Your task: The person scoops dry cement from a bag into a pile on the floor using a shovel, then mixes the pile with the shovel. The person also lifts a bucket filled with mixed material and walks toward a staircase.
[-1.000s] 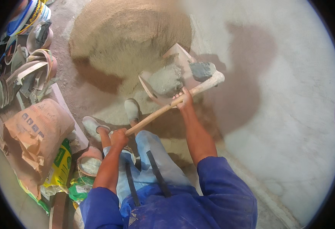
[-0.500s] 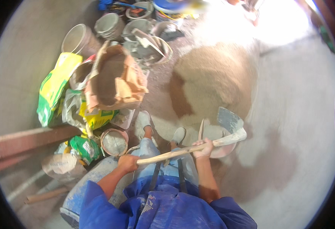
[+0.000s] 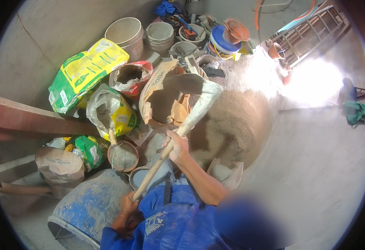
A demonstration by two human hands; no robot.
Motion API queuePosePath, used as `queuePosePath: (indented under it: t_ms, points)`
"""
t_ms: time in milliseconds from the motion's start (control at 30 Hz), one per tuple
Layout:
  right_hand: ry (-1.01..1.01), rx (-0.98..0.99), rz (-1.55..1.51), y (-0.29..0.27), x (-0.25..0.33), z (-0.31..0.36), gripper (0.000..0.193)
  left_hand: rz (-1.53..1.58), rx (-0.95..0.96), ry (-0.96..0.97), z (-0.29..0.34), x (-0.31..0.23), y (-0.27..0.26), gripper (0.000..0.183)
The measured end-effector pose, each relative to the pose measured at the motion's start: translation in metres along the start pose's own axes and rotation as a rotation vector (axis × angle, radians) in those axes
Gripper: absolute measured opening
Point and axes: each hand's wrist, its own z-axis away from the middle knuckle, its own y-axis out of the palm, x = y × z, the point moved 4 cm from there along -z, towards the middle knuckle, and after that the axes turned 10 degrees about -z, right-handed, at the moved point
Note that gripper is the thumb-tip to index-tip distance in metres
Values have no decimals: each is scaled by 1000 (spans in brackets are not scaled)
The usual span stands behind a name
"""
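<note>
A hoe with a long wooden handle [image 3: 155,166] slants across my body, held up in both hands. My left hand [image 3: 128,204] is closed around the butt end of the handle, close to my waist. Further up, my right hand [image 3: 177,146] wraps the handle below the mortar-coated neck. The grey hoe blade [image 3: 186,83] hangs over the mouth of an open paper sack [image 3: 155,93] that has a torn rim and grey-brown powder inside. Beyond and to the right lies a heap of sand [image 3: 236,121] on the floor.
Several buckets [image 3: 159,34] stand along the back wall. Yellow-green bags [image 3: 93,68] lean at the left near a red beam [image 3: 32,121]. A blue barrel [image 3: 90,200] lies by my left side, and a small round bucket [image 3: 123,156] stands near my feet. A ladder [image 3: 315,31] is far right.
The hoe has swung from my right side over to the left, its blade now above the paper sack. Both hands kept hold; my right hand moved left and up. The view shifted.
</note>
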Motion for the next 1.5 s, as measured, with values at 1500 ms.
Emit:
queuePosePath:
  t_ms: [1500]
  points:
    - [-177,-306,454,72,-24,-137,25,385,369,-100,-102,16,-22,18]
